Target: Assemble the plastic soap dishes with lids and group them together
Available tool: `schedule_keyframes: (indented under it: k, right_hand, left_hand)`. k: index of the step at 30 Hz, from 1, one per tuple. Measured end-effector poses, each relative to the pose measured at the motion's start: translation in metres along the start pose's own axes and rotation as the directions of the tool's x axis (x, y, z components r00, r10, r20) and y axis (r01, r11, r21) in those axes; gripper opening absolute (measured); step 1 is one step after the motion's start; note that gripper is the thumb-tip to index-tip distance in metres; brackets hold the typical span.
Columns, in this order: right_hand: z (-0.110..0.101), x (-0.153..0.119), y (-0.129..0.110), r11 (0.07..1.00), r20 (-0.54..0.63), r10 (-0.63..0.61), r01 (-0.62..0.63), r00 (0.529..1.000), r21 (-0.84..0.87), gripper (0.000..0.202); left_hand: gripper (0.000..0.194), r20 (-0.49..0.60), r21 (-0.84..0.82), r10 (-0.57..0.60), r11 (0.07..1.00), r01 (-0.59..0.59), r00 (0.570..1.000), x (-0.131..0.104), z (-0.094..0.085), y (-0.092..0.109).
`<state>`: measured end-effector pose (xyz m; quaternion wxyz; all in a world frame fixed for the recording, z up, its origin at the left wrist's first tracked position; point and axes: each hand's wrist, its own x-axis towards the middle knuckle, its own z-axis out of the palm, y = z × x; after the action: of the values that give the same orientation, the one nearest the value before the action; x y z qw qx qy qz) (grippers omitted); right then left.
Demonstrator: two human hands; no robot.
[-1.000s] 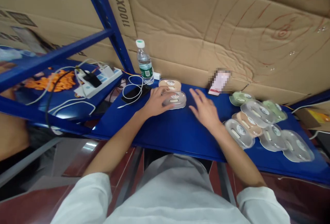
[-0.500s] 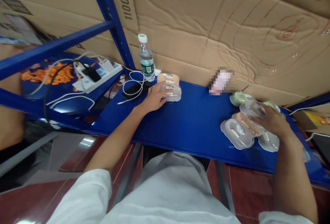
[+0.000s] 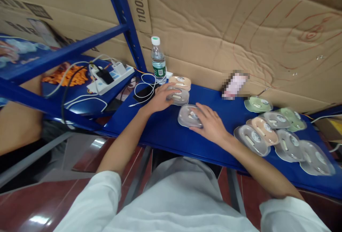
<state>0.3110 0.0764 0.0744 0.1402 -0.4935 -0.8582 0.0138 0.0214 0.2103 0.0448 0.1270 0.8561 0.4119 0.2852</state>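
Observation:
My left hand (image 3: 161,98) rests on a grey soap box (image 3: 181,98) with a clear lid, fingers over its left end. Directly behind that box, close against it, is a peach soap box (image 3: 184,81). Nearer the front edge, my right hand (image 3: 211,121) grips the right end of another grey soap box (image 3: 187,115), its fingertips over the lid. This box lies slightly forward and right of the left hand's box. Several more lidded boxes stand grouped at the right, among them a green one (image 3: 258,105) and a peach one (image 3: 263,134).
A water bottle (image 3: 158,62) stands at the back left, beside a white cable (image 3: 145,78) lying over a dark phone-like object. Left of the blue post are a power strip (image 3: 112,78) and orange pieces (image 3: 71,77). A blurred pink item (image 3: 235,85) leans against the cardboard wall (image 3: 197,29).
My right hand has moved left from the group of boxes to the middle of the table, with a grey soap box in it. My left hand stays on its box. The view has shifted slightly.

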Motion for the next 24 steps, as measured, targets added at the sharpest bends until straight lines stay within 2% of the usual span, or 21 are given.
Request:
schedule_keyframes:
  k: [3,8,11,13,16,19,22,24]
  right_hand:
    - [0.027,0.026,-0.024,0.998,-0.048,-0.024,0.027,0.999,0.063,0.076]
    - [0.058,0.054,-0.042,0.988,-0.046,0.012,-0.004,0.999,0.157,0.071]
    - [0.053,0.059,-0.043,0.988,-0.059,-0.019,0.028,0.998,0.151,0.077]
    - [0.034,0.047,-0.036,0.992,-0.065,-0.048,0.055,0.997,0.117,0.083]
    - [-0.008,-0.004,-0.005,1.000,-0.053,0.007,-0.006,0.999,0.021,0.075]
    - [-0.035,-0.084,0.042,0.967,-0.114,0.224,-0.235,0.968,-0.096,0.071]
    - [-0.031,-0.160,0.088,0.882,-0.236,0.412,-0.450,0.880,-0.141,0.082]
    - [-0.019,-0.193,0.111,0.830,-0.268,0.501,-0.545,0.823,-0.120,0.090]
  left_hand:
    - [0.043,-0.070,0.019,0.034,0.999,-0.033,0.997,0.000,-0.002,0.008]
    - [0.030,-0.177,0.021,0.046,0.999,-0.043,0.983,0.000,-0.010,0.016]
    - [0.028,-0.208,0.011,0.073,0.997,-0.072,0.975,0.003,-0.011,0.015]
    - [0.029,-0.175,0.031,0.104,0.995,-0.100,0.979,0.004,-0.010,0.017]
    - [0.032,-0.115,0.094,0.146,0.986,-0.136,0.983,-0.001,-0.007,0.028]
    - [0.031,-0.025,0.171,0.222,0.962,-0.215,0.975,-0.022,-0.002,0.047]
    - [0.042,0.053,0.268,0.222,0.936,-0.228,0.974,-0.049,0.006,0.064]
    - [0.050,0.071,0.305,0.162,0.936,-0.176,0.984,-0.062,0.009,0.068]
